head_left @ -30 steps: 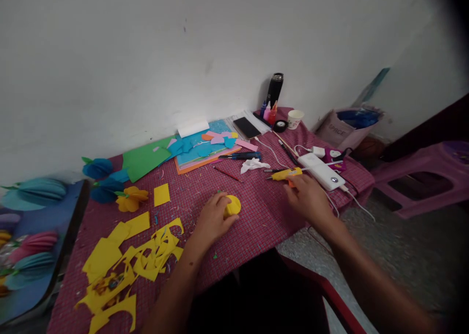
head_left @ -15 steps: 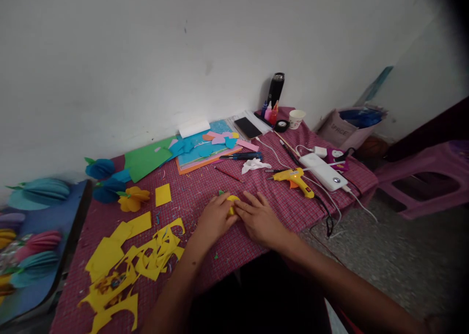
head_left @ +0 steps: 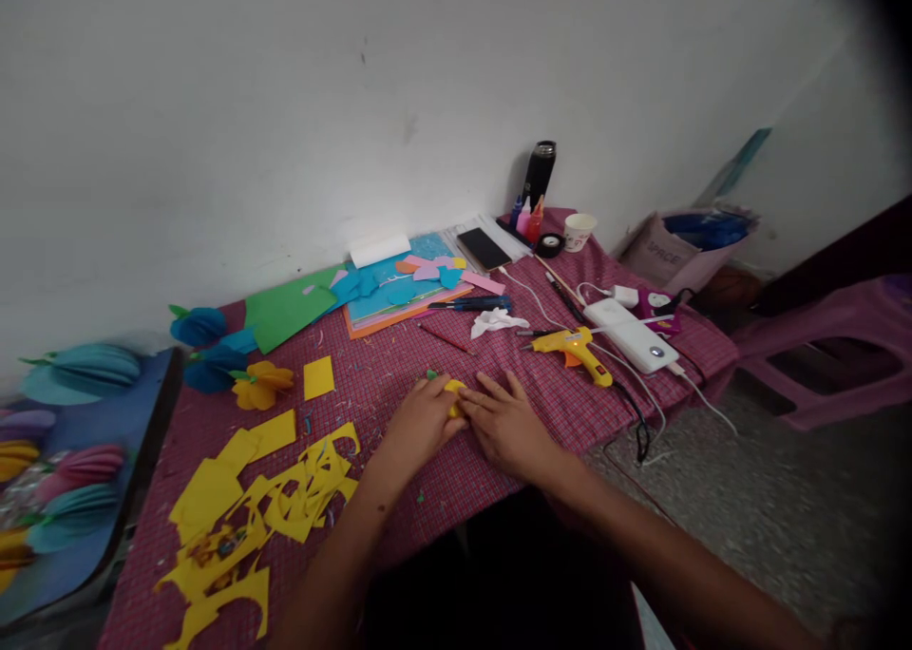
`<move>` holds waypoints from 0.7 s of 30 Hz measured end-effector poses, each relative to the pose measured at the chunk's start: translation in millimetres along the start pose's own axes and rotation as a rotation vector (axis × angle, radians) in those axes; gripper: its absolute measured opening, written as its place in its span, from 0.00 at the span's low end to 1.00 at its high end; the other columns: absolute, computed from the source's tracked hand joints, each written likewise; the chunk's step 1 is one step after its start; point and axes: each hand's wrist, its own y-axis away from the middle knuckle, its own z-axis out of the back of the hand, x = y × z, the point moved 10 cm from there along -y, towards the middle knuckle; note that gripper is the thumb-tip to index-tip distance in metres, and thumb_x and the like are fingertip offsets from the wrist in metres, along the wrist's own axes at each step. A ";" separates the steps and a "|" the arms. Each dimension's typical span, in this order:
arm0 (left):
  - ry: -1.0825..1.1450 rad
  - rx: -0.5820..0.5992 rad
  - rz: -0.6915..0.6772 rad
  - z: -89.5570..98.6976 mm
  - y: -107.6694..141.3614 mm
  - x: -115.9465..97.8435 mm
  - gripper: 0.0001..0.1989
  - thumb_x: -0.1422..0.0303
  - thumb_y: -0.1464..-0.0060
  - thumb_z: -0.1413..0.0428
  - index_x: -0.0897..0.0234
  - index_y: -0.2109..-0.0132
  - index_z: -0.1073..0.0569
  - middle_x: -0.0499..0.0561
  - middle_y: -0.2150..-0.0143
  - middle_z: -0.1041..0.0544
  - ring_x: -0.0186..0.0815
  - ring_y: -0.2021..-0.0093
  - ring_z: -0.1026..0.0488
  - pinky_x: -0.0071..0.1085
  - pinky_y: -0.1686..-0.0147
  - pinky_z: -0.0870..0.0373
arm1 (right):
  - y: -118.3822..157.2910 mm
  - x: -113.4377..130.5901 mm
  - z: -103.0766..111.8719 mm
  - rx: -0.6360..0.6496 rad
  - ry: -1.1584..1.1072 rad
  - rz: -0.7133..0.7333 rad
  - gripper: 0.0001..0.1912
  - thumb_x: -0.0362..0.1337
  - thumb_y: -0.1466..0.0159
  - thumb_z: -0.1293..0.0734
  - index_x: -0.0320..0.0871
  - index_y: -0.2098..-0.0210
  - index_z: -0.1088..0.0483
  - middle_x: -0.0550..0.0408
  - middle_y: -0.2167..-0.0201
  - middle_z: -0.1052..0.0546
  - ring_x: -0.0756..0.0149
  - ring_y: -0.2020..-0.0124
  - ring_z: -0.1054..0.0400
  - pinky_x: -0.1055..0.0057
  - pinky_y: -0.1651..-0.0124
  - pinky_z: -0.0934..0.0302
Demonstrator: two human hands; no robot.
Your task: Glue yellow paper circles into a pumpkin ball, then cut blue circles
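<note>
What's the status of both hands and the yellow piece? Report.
Left hand and right hand on yellow piece, partly hidden. Glue gun resting beyond right hand, not between hands.

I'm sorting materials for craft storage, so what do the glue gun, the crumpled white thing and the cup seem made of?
Glue gun: probably hard plastic, smooth yellow body.
White thing: likely soft tissue, matte and creased.
Cup: perhaps paper, pale and printed.

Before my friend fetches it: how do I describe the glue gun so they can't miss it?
On the checked tablecloth, look right of the hands. The glue gun lies beside the white power bank, yellow like the paper pieces, but pistol-shaped, with an orange trigger.
</note>
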 end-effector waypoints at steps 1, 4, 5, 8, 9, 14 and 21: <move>0.001 -0.001 0.001 0.2 0.0 -0.1 0.13 0.64 0.41 0.40 0.63 0.50 0.26 0.58 0.42 0.29 0.47 0.43 0.30 0.48 0.41 0.36 | -0.8 -2.3 0.5 -0.007 -0.012 -0.009 0.21 0.35 0.31 0.40 0.47 0.40 0.29 0.51 0.39 0.28 0.47 0.32 0.45 0.36 0.32 0.65; -0.007 -0.007 -0.005 1.9 -0.2 -2.2 0.12 0.64 0.41 0.40 0.63 0.52 0.25 0.58 0.42 0.28 0.47 0.45 0.30 0.48 0.42 0.35 | -3.5 -6.7 3.0 -0.026 -0.044 -0.024 0.19 0.34 0.31 0.40 0.49 0.44 0.27 0.51 0.42 0.25 0.48 0.33 0.42 0.37 0.32 0.63; -0.010 -0.011 -0.009 2.8 -0.4 -3.3 0.12 0.64 0.41 0.40 0.63 0.52 0.25 0.58 0.43 0.28 0.47 0.46 0.30 0.48 0.42 0.35 | -4.3 -7.0 4.4 -0.036 -0.050 -0.023 0.18 0.34 0.31 0.40 0.49 0.44 0.26 0.51 0.43 0.24 0.49 0.34 0.41 0.37 0.32 0.63; -0.016 -0.012 -0.018 4.3 -0.9 -5.5 0.11 0.64 0.41 0.40 0.63 0.53 0.25 0.57 0.46 0.27 0.46 0.47 0.29 0.48 0.43 0.34 | -5.8 -5.0 9.5 -0.082 -0.055 -0.005 0.19 0.32 0.32 0.39 0.48 0.44 0.26 0.51 0.43 0.24 0.50 0.33 0.42 0.39 0.31 0.63; -0.023 -0.011 -0.018 4.3 -1.2 -5.7 0.12 0.64 0.41 0.40 0.63 0.52 0.25 0.57 0.47 0.27 0.47 0.47 0.29 0.48 0.43 0.35 | -5.9 -3.7 10.7 -0.095 -0.052 0.004 0.20 0.32 0.32 0.39 0.48 0.43 0.27 0.51 0.42 0.25 0.51 0.33 0.43 0.40 0.31 0.63; -0.048 0.001 -0.006 2.4 -2.9 -4.0 0.13 0.63 0.42 0.39 0.63 0.52 0.25 0.56 0.48 0.27 0.46 0.47 0.30 0.47 0.43 0.35 | -4.9 -2.7 9.0 -0.075 -0.028 0.026 0.20 0.32 0.33 0.39 0.49 0.43 0.28 0.51 0.41 0.25 0.48 0.32 0.44 0.38 0.32 0.60; -0.079 -0.057 0.033 13.2 7.0 -6.6 0.22 0.60 0.47 0.36 0.61 0.46 0.26 0.57 0.38 0.32 0.50 0.41 0.35 0.47 0.41 0.38 | 3.0 -15.6 24.5 -0.215 -0.078 -0.020 0.20 0.30 0.34 0.38 0.49 0.46 0.26 0.51 0.41 0.26 0.51 0.35 0.39 0.43 0.34 0.50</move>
